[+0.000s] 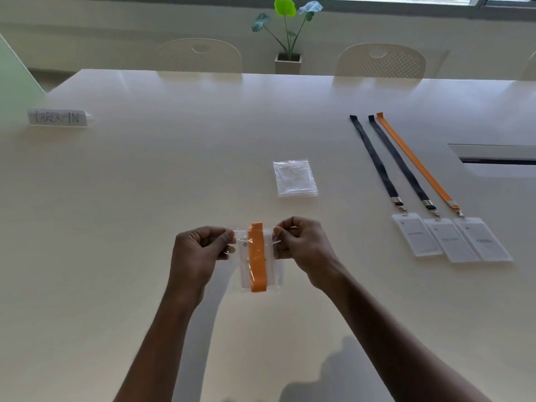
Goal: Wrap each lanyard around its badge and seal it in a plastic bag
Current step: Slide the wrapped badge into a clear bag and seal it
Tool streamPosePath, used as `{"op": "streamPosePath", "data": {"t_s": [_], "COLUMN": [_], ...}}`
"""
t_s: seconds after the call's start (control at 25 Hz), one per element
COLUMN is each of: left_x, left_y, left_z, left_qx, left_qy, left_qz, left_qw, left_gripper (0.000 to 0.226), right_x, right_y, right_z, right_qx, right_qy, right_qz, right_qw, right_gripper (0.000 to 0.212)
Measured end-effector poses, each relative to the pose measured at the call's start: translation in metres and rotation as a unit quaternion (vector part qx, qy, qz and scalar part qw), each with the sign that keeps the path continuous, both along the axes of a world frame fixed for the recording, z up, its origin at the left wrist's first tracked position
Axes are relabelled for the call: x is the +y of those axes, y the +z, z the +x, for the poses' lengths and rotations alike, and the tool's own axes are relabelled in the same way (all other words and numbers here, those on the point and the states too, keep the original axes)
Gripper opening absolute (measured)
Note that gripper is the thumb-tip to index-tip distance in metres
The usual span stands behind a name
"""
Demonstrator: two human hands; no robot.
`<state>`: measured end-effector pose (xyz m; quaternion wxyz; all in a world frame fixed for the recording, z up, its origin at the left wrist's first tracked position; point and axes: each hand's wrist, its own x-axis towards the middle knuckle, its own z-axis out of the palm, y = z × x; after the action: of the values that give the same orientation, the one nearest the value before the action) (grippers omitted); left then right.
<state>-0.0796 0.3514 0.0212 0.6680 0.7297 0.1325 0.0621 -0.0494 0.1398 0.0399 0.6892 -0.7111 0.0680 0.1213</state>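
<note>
The plastic bag (275,272), with a badge (243,269) wound in its orange lanyard (257,259) inside, hangs just above the counter (174,169) close to the person. The left hand (200,253) and the right hand (301,248) each pinch a top corner. It looks light, thin and slippery, with the badge as a stiffer core. The surest hold is probably along the mouth strip, fingertips pressing it closed. Spare bags (295,178) and three unwrapped lanyards (406,169) lie beyond.
</note>
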Motion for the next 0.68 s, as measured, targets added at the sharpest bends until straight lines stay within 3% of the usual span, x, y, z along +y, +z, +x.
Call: {"op": "streamPosePath", "data": {"t_s": [0.4,0.68], "left_x": [0.112,0.127], "left_y": [-0.011,-0.014], "left_z": [0.054,0.081], "left_qx": [0.051,0.058], "left_qy": [0.036,0.069], "left_qz": [0.145,0.207], "left_qw": [0.987,0.974], "left_gripper": [0.002,0.014], "right_x": [0.117,0.142], "right_y": [-0.015,-0.031], "right_z": [0.057,0.076], "right_qx": [0.075,0.005], "right_qy": [0.029,-0.025], "right_qz": [0.007,-0.058], "right_qw": [0.997,0.998], "right_gripper": [0.017,0.009]}}
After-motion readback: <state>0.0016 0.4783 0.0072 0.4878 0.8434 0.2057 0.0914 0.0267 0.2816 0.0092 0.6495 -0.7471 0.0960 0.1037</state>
